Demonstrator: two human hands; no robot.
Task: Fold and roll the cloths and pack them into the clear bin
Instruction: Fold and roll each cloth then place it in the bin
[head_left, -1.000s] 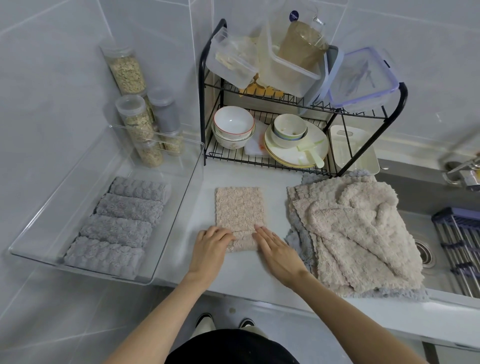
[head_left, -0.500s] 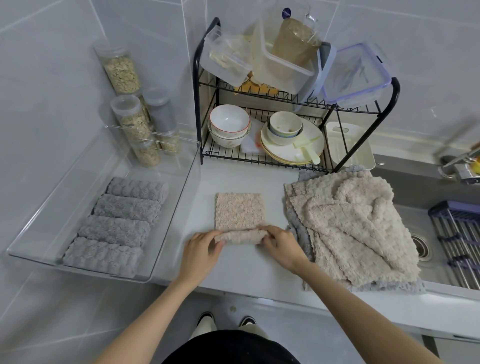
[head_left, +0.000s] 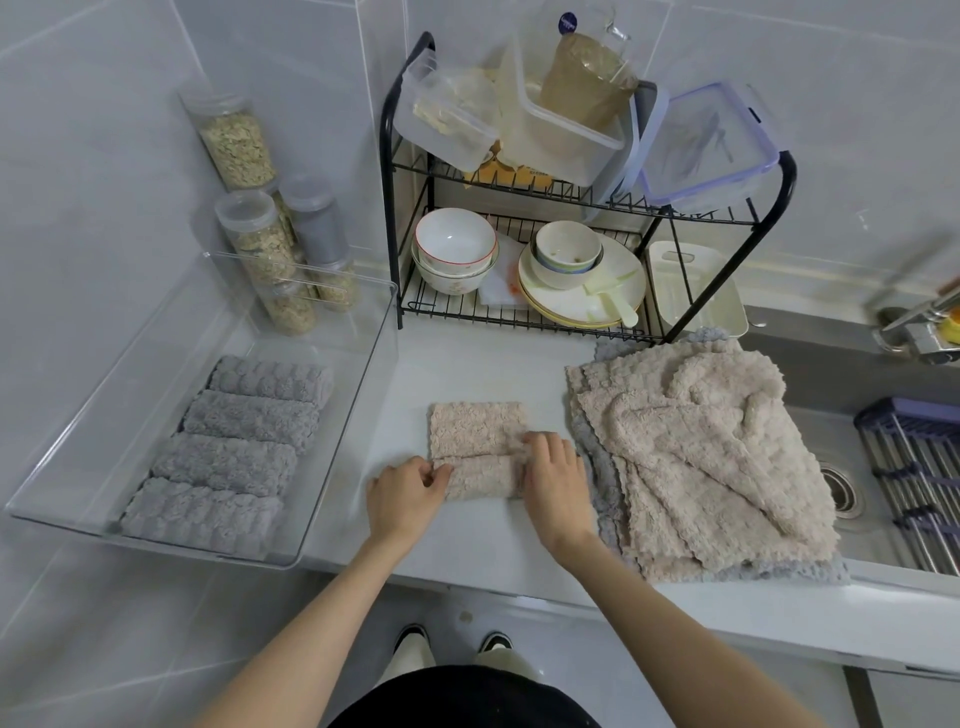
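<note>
Nearest you, your shoes (head_left: 410, 636) stand on the floor just below the front edge of the counter (head_left: 467, 545). On the counter, both hands are on the beige cloth (head_left: 475, 426). Your left hand (head_left: 405, 493) pinches the left end of its rolled part with curled fingers. Your right hand (head_left: 556, 483) curls over the right end and grips it. The roll lies along the cloth's near side, and the far half lies flat. A strip of bare counter runs between the roll and the front edge, under your wrists.

Just beside your right hand lies the loose pile of beige cloths (head_left: 701, 457), with grey edges showing beneath it. Its near edge comes close to the counter's front edge, and its right side reaches the sink (head_left: 831, 395). A slatted rack (head_left: 914, 467) sits across the sink, with the tap (head_left: 919, 322) behind it.

To your left stands the clear bin (head_left: 332, 467), with its right wall near your left hand and a narrow lane of bare counter between them. Four grey rolls (head_left: 234, 452) lie side by side along its left part, and the bin floor to their right shows bare.

Beyond the flat half of the cloth, open counter runs up to the black dish rack (head_left: 395, 208), which is loaded with bowls, plates and plastic containers. Jars (head_left: 244, 140) stand against the wall behind the bin's far end.
</note>
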